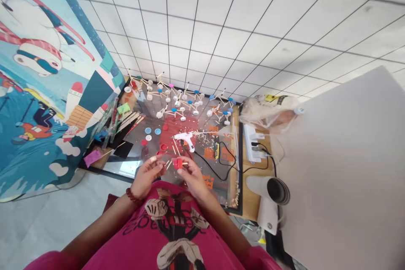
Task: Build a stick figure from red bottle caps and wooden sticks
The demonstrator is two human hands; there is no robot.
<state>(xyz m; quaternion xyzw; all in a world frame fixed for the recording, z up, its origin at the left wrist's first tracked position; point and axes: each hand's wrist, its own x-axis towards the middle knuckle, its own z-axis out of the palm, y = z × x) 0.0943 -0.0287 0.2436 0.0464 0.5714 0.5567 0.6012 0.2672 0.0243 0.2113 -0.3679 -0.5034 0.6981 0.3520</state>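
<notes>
Near the table's front edge, my right hand [191,174] has its fingers closed on a red bottle cap [177,163], with a short wooden stick poking out beside it. My left hand [149,174] is just left of it, fingertips pinched together near thin wooden sticks [168,164]; whether it grips one is too small to tell. A white glue gun [186,138] lies on the table beyond my hands. Loose caps lie to its left: blue [157,131], white [148,138] and red [163,147].
Several stick-and-cap models [190,102] stand along the back by the tiled wall. Wooden sticks [130,120] and a green packet [123,108] lie at the left. A power strip [251,143], black cable [218,174] and plastic bag [268,109] are at the right.
</notes>
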